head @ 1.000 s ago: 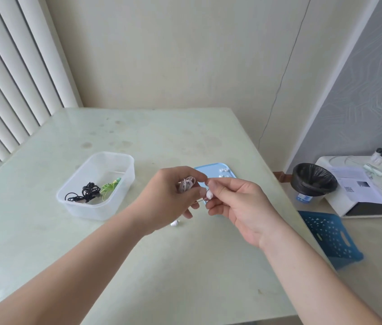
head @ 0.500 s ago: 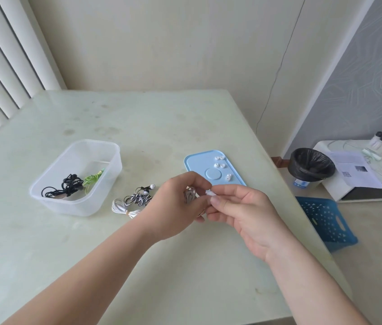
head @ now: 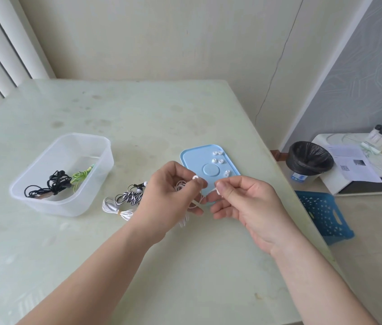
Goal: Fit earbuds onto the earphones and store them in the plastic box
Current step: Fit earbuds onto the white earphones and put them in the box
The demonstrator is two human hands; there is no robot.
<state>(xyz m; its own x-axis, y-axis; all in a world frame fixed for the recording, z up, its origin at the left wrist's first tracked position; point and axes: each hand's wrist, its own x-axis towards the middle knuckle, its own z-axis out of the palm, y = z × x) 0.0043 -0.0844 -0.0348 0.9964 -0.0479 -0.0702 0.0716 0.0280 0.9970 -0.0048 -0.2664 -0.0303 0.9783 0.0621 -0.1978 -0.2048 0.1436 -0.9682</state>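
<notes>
Your left hand is curled round a small bunch of white earphones, and its grip pinches one little white ear piece up at the fingertips. Your right hand has its grip pinched on a tiny white bit just beside it; it is too small to tell if that is a bud or the other ear piece. Both hands are over the counter, near the blue lid, where spare white earbuds lie. The plastic box sits well off to your left, with black earphones and green earphones inside, and a striped pair and a white pair lie on the counter just beside it. I think you are in the middle of fitting a bud. To do it well, hold the ear piece steady with the left hand, turn its tip to face the right hand, line up the hole of the bud, and push and twist softly till it sits all the way on. Squeeze too hard and the bud may pop away
</notes>
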